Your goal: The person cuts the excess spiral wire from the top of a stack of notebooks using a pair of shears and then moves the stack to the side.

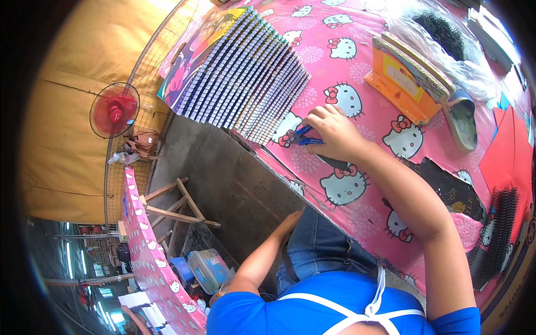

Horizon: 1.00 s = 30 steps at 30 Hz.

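My right hand (334,131) rests over the pink, cartoon-patterned tabletop (365,215), its fingers curled round small pliers (304,139) with blue handles. The jaws of the pliers point left, towards a fanned stack of spiral-bound notebooks (234,70). Their wire bindings form rows of dark and light loops, and a colourful cover shows at the stack's left side. My left hand (294,219) hangs low beside my jeans, below the table edge. Its fingers are mostly hidden, and I see nothing held in it.
An orange box (402,84), a slipper (462,120) and a plastic bag of black wire (444,36) lie at the far right. Nearer are red sheets (508,153) and black binding coils (497,229). A red fan (114,110) and wooden trestle (181,204) stand left.
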Each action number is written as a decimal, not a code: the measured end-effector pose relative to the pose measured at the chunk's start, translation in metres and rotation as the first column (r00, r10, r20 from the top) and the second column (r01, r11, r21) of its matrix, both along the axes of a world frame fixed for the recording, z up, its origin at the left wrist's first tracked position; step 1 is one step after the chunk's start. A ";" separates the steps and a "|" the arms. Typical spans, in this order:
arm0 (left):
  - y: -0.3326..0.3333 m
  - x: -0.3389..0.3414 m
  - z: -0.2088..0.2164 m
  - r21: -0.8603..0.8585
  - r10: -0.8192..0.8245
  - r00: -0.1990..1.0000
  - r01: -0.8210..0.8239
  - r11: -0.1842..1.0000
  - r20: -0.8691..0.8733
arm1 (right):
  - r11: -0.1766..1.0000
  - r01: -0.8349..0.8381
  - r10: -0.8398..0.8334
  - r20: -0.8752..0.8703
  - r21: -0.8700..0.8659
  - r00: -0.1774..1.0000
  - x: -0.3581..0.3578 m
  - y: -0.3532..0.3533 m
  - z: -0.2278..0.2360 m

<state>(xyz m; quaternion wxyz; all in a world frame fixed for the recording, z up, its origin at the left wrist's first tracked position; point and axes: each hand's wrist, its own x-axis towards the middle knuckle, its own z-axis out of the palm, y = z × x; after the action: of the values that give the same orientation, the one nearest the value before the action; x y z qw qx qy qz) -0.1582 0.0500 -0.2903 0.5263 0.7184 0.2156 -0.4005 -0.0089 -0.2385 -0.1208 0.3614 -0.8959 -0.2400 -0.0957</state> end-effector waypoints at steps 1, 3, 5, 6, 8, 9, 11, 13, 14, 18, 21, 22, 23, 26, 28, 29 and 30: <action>0.014 -0.008 -0.024 -0.043 0.032 0.998 -0.030 0.999 0.048 | 1.000 -0.011 0.010 0.015 0.010 1.000 0.001 0.005 0.005; 0.053 -0.025 -0.094 -0.127 0.106 0.986 -0.090 0.988 0.130 | 0.999 -0.040 0.038 0.033 0.035 0.999 0.001 0.016 0.011; 0.029 -0.006 -0.085 0.243 -0.040 0.920 -0.061 0.968 0.390 | 1.000 -0.011 0.010 0.020 0.014 1.000 0.000 0.006 0.003; 0.021 0.005 -0.075 0.422 -0.137 0.859 -0.099 0.901 0.494 | 1.000 -0.010 0.010 0.022 0.012 1.000 0.000 0.005 0.002; 0.030 0.022 -0.076 0.449 0.023 0.729 -0.446 0.774 0.684 | 0.999 -0.030 0.029 0.013 0.019 0.999 0.000 0.007 0.006; 0.034 0.029 -0.076 0.477 -0.009 0.673 -0.515 0.712 0.740 | 0.999 -0.038 0.038 0.007 0.022 0.999 0.000 0.009 0.006; 0.033 0.041 -0.072 0.503 -0.085 0.566 -0.642 0.578 0.820 | 0.999 -0.029 0.028 0.006 0.017 1.000 -0.002 0.009 0.006; 0.031 0.045 -0.071 0.524 -0.041 0.601 -0.659 0.540 0.799 | 1.000 -0.023 0.023 0.016 0.003 1.000 -0.003 0.008 0.008; 0.030 0.045 -0.073 0.537 -0.019 0.619 -0.664 0.520 0.785 | 1.000 -0.019 0.019 0.028 -0.007 0.999 -0.003 0.009 0.009; 0.030 0.046 -0.079 0.487 0.085 0.708 -0.563 0.668 0.701 | 0.999 0.023 -0.019 0.066 -0.049 0.998 0.000 0.011 0.005; 0.019 0.045 -0.090 0.634 -0.183 0.819 -0.259 0.728 0.544 | 0.999 0.010 -0.008 0.054 -0.053 0.998 -0.001 0.011 0.009; 0.013 0.042 -0.096 0.635 -0.235 0.833 -0.169 0.754 0.501 | 0.999 0.017 -0.014 0.056 -0.045 0.998 -0.001 0.011 0.008; 0.011 0.044 -0.100 0.629 -0.274 0.828 -0.116 0.769 0.489 | 1.000 0.014 -0.012 0.130 -0.017 0.991 0.000 0.012 0.004; 0.009 0.048 -0.105 0.461 -0.201 0.823 -0.082 0.883 0.532 | 1.000 -0.029 0.029 0.062 0.003 0.998 -0.001 0.017 0.007; 0.001 0.063 -0.090 0.053 0.165 0.844 -0.223 0.973 0.511 | 1.000 0.011 -0.009 0.099 -0.020 0.995 -0.002 0.020 0.004; -0.010 0.070 -0.068 -0.070 0.195 0.867 -0.183 0.981 0.459 | 0.998 0.030 -0.024 0.122 -0.046 0.992 -0.001 0.017 0.004; -0.019 0.076 -0.043 -0.186 0.218 0.891 -0.155 0.970 0.397 | 0.997 0.041 -0.031 0.141 -0.069 0.990 -0.002 0.015 0.005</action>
<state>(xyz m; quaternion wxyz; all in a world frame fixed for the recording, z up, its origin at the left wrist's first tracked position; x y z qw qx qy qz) -0.0825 0.0308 -0.3333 0.6483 0.7215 0.1365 -0.2012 -0.0110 -0.2234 -0.1155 0.3094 -0.9037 -0.2516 -0.1559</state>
